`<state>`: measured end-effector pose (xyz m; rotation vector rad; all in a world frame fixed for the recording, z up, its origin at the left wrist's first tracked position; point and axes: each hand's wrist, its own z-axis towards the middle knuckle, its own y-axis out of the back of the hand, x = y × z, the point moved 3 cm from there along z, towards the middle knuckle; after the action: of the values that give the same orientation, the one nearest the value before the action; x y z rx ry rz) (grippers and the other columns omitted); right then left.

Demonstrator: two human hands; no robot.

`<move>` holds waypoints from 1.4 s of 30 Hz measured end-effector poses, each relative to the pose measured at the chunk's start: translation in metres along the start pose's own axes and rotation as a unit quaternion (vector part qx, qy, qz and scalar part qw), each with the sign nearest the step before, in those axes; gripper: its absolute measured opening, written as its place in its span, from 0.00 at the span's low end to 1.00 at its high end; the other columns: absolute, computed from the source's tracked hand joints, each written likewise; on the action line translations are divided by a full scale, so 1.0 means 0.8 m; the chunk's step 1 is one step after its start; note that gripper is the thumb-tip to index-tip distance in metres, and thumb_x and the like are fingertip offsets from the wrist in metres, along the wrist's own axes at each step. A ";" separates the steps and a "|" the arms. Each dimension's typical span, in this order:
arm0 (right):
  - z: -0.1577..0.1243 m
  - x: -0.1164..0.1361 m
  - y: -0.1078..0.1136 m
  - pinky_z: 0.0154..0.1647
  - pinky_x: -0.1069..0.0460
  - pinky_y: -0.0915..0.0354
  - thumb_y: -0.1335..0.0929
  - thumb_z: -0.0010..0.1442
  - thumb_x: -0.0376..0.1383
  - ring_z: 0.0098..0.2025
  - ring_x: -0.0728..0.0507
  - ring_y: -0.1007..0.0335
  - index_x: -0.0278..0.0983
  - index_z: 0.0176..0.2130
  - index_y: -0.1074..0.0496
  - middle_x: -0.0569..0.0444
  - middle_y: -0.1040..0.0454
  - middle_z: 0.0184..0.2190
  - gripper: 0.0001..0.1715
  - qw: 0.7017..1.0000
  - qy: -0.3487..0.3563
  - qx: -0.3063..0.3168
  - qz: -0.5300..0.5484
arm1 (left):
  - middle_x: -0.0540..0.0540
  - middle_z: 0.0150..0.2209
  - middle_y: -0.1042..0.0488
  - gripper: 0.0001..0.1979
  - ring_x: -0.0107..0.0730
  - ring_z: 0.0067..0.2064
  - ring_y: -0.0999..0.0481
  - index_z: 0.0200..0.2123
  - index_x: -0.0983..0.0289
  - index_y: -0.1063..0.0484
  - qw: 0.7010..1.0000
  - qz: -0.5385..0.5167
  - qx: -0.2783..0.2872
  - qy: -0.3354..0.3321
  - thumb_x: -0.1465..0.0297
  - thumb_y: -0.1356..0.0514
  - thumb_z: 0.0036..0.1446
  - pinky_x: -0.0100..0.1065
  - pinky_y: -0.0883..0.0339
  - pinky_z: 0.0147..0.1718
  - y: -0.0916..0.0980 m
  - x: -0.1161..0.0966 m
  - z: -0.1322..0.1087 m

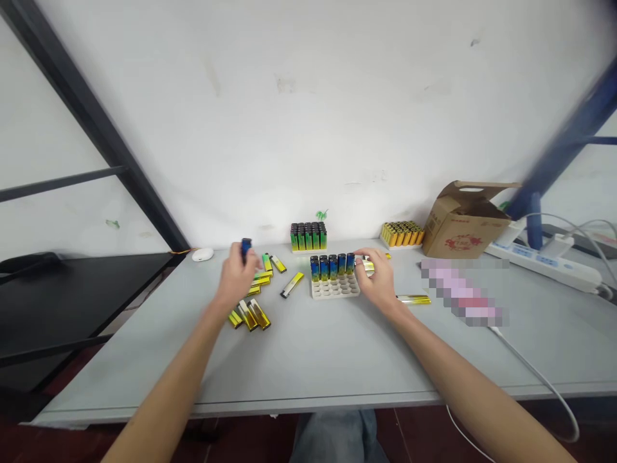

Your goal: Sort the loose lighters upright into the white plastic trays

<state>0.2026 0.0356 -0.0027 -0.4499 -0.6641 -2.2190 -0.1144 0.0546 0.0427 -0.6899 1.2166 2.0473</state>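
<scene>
The left hand (236, 276) is raised just above the pale grey table top (308, 360), its fingers closed around a slim blue-capped lighter (246, 247) that stands upright out of the grasp. Just beneath and beside this hand lies a loose heap of gold and green lighters (254, 302), several touching one another. One more gold and yellow lighter (292, 284) lies alone between the heap and the white plastic tray (335, 289). The right hand (378, 280) sits at the right edge of that tray, fingers bent over something gold-coloured; whether it grips it cannot be told. A row of blue and green lighters with black caps (332, 265) stands upright along the tray's far side, while the nearer holes show open. A single gold lighter (413, 299) lies flat just right of the right hand. Further back, against the white wall, stand a full block of green lighters (308, 236) and a block of yellow lighters (402, 233), with an open brown cardboard box (463, 225) beside them and a white power strip (544, 265) farther right
</scene>
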 end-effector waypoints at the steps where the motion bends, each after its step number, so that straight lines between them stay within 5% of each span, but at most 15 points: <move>1: 0.000 0.001 0.001 0.44 0.46 0.34 0.38 0.62 0.35 0.42 0.42 0.30 0.37 0.41 0.29 0.49 0.26 0.37 0.10 1.000 0.000 0.006 0.014 | 0.52 0.32 0.25 0.13 0.31 0.30 0.24 0.39 0.61 0.42 0.997 -0.067 0.015 -0.026 0.56 0.52 0.63 0.33 0.31 0.33 -0.019 -0.018 -0.006; 6: 0.000 0.013 0.005 0.44 0.46 0.32 0.40 0.66 0.40 0.42 0.42 0.30 0.37 0.45 0.29 0.47 0.27 0.42 0.15 0.994 0.007 0.076 0.073 | 0.49 0.26 0.30 0.17 0.29 0.25 0.31 0.47 0.62 0.40 0.966 -0.197 0.138 -0.092 0.55 0.50 0.64 0.29 0.39 0.24 -0.108 -0.084 -0.054; 11: 0.003 0.031 0.010 0.55 0.42 0.37 0.41 0.67 0.45 0.55 0.39 0.34 0.39 0.43 0.24 0.46 0.30 0.51 0.21 0.978 0.022 0.161 0.132 | 0.52 0.30 0.29 0.16 0.30 0.30 0.31 0.41 0.62 0.33 0.945 -0.231 0.211 -0.097 0.55 0.47 0.63 0.31 0.39 0.29 -0.146 -0.101 -0.105; 14: 0.001 0.034 0.006 0.55 0.43 0.35 0.40 0.66 0.47 0.54 0.39 0.33 0.40 0.41 0.22 0.46 0.29 0.51 0.21 0.961 -0.004 0.209 0.184 | 0.53 0.29 0.29 0.18 0.30 0.30 0.32 0.32 0.63 0.32 0.928 -0.280 0.239 -0.058 0.54 0.47 0.62 0.32 0.39 0.30 -0.150 -0.100 -0.115; 20: -0.005 0.039 -0.003 0.51 0.45 0.33 0.40 0.67 0.48 0.49 0.41 0.29 0.38 0.38 0.23 0.48 0.28 0.50 0.23 0.903 -0.096 0.279 0.313 | 0.49 0.19 0.32 0.25 0.24 0.20 0.35 0.30 0.64 0.35 0.853 -0.402 0.329 0.054 0.47 0.47 0.59 0.29 0.40 0.22 -0.163 -0.097 -0.117; 25: -0.010 0.044 -0.014 0.37 0.50 0.32 0.35 0.63 0.49 0.29 0.47 0.31 0.37 0.22 0.29 0.53 0.27 0.29 0.25 0.851 -0.169 0.344 0.359 | 0.52 0.18 0.28 0.28 0.25 0.14 0.33 0.32 0.65 0.36 0.828 -0.404 0.374 0.107 0.43 0.46 0.55 0.27 0.43 0.16 -0.167 -0.090 -0.116; 28: -0.007 0.036 -0.017 0.30 0.51 0.33 0.35 0.62 0.51 0.23 0.49 0.34 0.37 0.32 0.27 0.54 0.25 0.29 0.21 0.825 -0.258 0.292 0.408 | 0.56 0.23 0.24 0.31 0.28 0.17 0.29 0.36 0.67 0.32 0.814 -0.401 0.404 0.116 0.42 0.47 0.55 0.28 0.39 0.18 -0.164 -0.089 -0.112; 33: 0.011 0.018 -0.005 0.34 0.49 0.29 0.36 0.61 0.54 0.35 0.45 0.26 0.41 0.37 0.35 0.53 0.23 0.35 0.19 0.783 -0.363 0.156 0.480 | 0.59 0.24 0.23 0.34 0.30 0.20 0.26 0.37 0.69 0.28 0.806 -0.392 0.430 0.107 0.41 0.50 0.57 0.29 0.37 0.20 -0.161 -0.089 -0.113; 39: 0.014 0.014 0.003 0.21 0.56 0.37 0.33 0.59 0.45 0.28 0.49 0.33 0.42 0.40 0.36 0.58 0.31 0.31 0.12 0.715 -0.402 0.211 0.532 | 0.56 0.23 0.26 0.31 0.31 0.20 0.27 0.36 0.68 0.28 0.798 -0.415 0.420 0.116 0.43 0.50 0.58 0.31 0.34 0.17 -0.163 -0.088 -0.117; 42: 0.012 0.014 0.002 0.17 0.57 0.45 0.37 0.60 0.53 0.23 0.50 0.42 0.40 0.36 0.36 0.59 0.41 0.23 0.19 0.675 -0.419 0.225 0.564 | 0.54 0.21 0.27 0.30 0.29 0.19 0.29 0.34 0.68 0.28 0.814 -0.423 0.384 0.109 0.45 0.49 0.58 0.30 0.35 0.17 -0.159 -0.087 -0.110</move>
<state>0.1975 0.0339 0.0111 -1.2226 -0.9682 -0.5383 0.0359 0.0027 -0.0160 -0.8437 1.3680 0.6624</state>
